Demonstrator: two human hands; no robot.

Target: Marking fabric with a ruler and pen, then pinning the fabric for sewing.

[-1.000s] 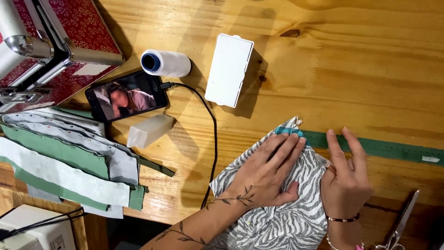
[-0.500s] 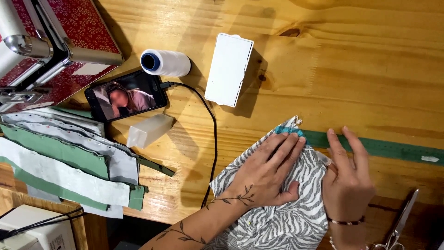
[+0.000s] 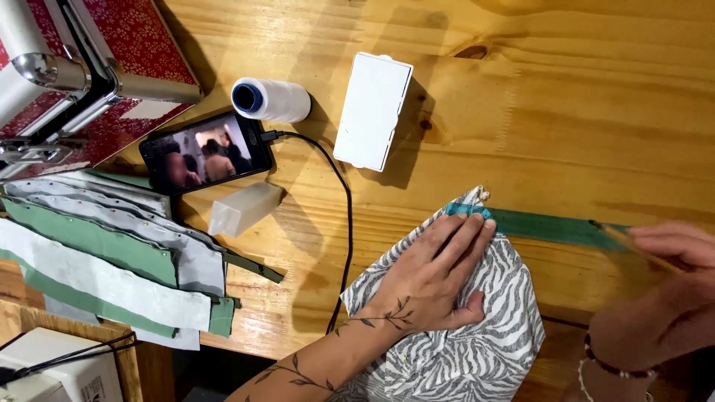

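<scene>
My left hand lies flat, fingers spread, on a grey-and-white zebra-striped piece of fabric at the near edge of the wooden table. Its fingertips press near the fabric's top corner, where a teal clip sits. A green ruler runs to the right from that corner. My right hand, blurred at the right edge, holds a thin wooden pencil whose tip rests on the ruler's far part.
A white rectangular box, a white thread spool, a phone with a black cable, and a clear small box lie mid-table. Stacked green and grey fabric pieces sit left, a sewing machine top left.
My right hand has lifted off the fabric, moved right and now holds a pencil over the ruler. The left hand stays pressed on the fabric.
</scene>
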